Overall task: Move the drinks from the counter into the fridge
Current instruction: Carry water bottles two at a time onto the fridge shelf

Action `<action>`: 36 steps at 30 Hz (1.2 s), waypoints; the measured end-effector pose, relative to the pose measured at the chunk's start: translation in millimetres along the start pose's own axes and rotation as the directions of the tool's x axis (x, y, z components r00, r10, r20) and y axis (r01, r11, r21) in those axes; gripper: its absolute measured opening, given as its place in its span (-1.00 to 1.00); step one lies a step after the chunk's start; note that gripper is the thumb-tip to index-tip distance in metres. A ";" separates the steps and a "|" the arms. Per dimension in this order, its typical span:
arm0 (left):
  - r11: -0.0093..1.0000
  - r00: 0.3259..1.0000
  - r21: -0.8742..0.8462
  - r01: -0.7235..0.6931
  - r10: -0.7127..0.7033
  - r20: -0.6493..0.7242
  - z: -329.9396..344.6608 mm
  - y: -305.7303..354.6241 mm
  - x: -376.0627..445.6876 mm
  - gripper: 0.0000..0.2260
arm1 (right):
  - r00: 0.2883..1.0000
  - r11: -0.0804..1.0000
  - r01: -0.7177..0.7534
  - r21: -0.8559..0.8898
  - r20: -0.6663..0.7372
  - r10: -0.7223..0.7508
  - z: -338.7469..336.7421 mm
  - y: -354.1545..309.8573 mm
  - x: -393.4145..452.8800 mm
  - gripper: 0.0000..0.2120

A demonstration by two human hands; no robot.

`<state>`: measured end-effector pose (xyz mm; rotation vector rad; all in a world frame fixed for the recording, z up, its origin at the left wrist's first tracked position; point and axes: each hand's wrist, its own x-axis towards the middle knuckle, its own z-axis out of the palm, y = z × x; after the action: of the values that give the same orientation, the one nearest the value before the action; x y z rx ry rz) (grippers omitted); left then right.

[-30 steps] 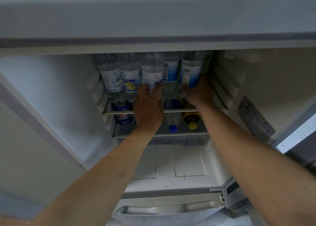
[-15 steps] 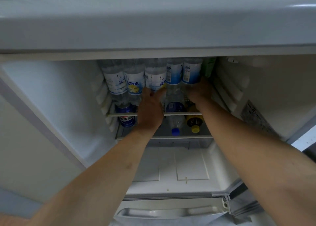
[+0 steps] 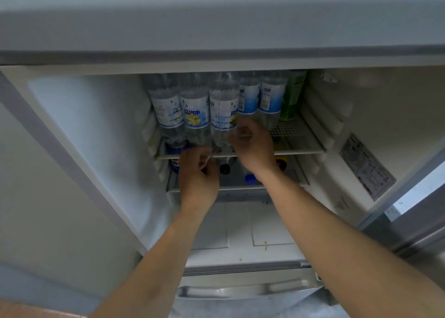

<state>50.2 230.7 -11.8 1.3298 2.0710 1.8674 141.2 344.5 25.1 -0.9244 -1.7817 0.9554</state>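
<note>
Here the left hand (image 3: 198, 173) and right hand (image 3: 252, 146), fingers curled but grip unclear, should nudge the clear bottles (image 3: 195, 110) upright against the wire shelf (image 3: 298, 144) back.

Upper shelf (image 3: 298, 146): perforated white rack in the fridge, white front rail; right near part bare.
On upper shelf, left to right: three clear bottles (image 3: 195, 112) with blue-white labels standing side by side; two slimmer blue-labelled bottles (image 3: 271, 101) set farther back; a green bottle (image 3: 292, 96) at far right.
Lower shelf (image 3: 289, 183): just beneath, seen partly through the rack.
On lower shelf: blue can (image 3: 175, 165) at left; bottles lying down, a dark cap (image 3: 225, 168) and blue cap (image 3: 250, 178) facing near.
</note>
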 end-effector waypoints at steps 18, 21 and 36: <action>0.971 0.971 -0.141 0.191 -0.165 0.175 -37.1 -26.6 -103.2 -0.64 | 0.970 0.992 -0.020 -0.128 -0.243 -0.011 2.9 -0.6 -32.7 -0.91; 0.978 0.967 -0.110 0.176 -0.151 0.204 -36.3 -20.9 -120.0 -0.59 | 0.963 0.997 -0.042 -0.069 -0.269 0.022 -11.6 -2.6 -60.4 -0.89; 0.975 0.740 -0.069 0.212 -0.114 0.663 36.8 24.1 -308.1 -0.57 | 0.753 0.925 -0.380 0.026 -0.572 0.325 -199.2 28.8 -331.9 -0.84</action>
<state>277.3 69.9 -151.0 1.4327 1.5849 1.1868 440.1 110.1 -54.7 -1.4722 -1.1601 0.7142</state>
